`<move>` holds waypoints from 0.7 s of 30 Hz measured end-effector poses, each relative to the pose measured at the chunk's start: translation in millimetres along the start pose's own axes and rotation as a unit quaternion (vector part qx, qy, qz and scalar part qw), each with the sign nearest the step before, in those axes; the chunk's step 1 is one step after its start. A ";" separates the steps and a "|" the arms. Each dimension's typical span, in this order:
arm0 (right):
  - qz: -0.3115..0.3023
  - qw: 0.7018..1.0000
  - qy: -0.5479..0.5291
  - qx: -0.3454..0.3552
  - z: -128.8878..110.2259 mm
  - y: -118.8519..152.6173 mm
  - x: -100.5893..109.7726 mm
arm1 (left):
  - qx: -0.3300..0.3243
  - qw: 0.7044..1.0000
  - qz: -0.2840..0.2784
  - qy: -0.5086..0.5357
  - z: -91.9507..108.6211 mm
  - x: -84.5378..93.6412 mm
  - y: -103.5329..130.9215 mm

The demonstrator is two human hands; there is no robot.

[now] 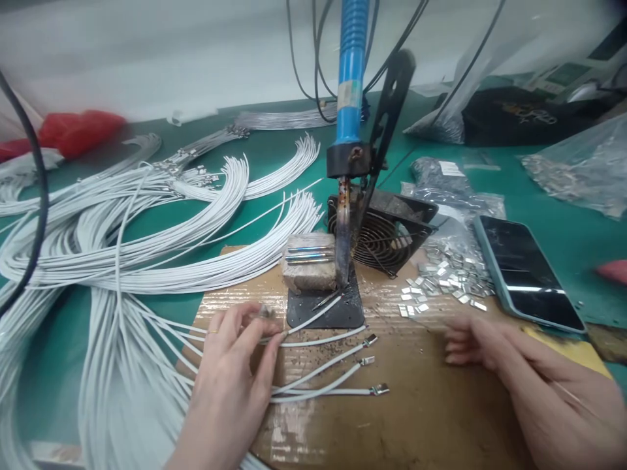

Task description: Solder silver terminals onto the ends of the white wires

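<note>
Step in hand (judged): positioning white cable [315, 318] over black plate [300, 314], free end at soldering iron [343, 254] tip. L hand [230, 369]: grip clamped on cable nr. end. R hand [533, 372]: fingers curled nr. metal connectors [453, 277]; grip closure/contents n/d (can't tell). Next move calls for steady L grip, end aligned w/ tip.

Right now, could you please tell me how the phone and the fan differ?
The phone has a smooth, glossy face, the fan a ringed grille. The phone wears a pale teal case, while the fan's frame is black. Both show a dark face.
</note>
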State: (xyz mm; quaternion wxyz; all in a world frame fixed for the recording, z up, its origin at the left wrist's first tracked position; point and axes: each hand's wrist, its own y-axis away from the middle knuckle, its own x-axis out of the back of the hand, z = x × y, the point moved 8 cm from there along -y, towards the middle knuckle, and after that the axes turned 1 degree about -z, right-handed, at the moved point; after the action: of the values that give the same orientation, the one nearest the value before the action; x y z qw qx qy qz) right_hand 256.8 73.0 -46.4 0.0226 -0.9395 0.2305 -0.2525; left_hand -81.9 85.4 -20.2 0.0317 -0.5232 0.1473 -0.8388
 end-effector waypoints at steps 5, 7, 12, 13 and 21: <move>-0.063 0.996 0.067 -0.021 -3.5 -12.9 -13.5 | 0.056 0.980 -0.114 0.151 1.2 5.1 -4.0; -0.062 0.993 0.095 -0.019 -4.1 -20.7 -19.4 | 0.056 0.966 -0.176 0.183 7.3 3.1 0.9; -0.065 0.988 0.141 -0.018 -2.4 -34.6 -32.6 | 0.043 0.950 -0.221 0.218 36.6 -7.7 8.5; -0.069 0.988 0.137 -0.021 -2.1 -34.0 -33.5 | 0.054 0.943 -0.233 0.230 42.4 -13.5 8.4; -0.142 0.989 -0.026 -0.036 -18.3 11.4 -47.9 | 0.180 0.860 -0.277 0.389 51.2 -46.9 -1.3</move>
State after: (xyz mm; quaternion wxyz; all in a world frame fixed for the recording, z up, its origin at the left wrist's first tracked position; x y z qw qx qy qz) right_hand 206.5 85.4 -54.5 -0.0410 -0.9690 0.1028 -0.2207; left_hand -15.2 85.4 -39.6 -0.1679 -0.1586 -0.1568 -0.9602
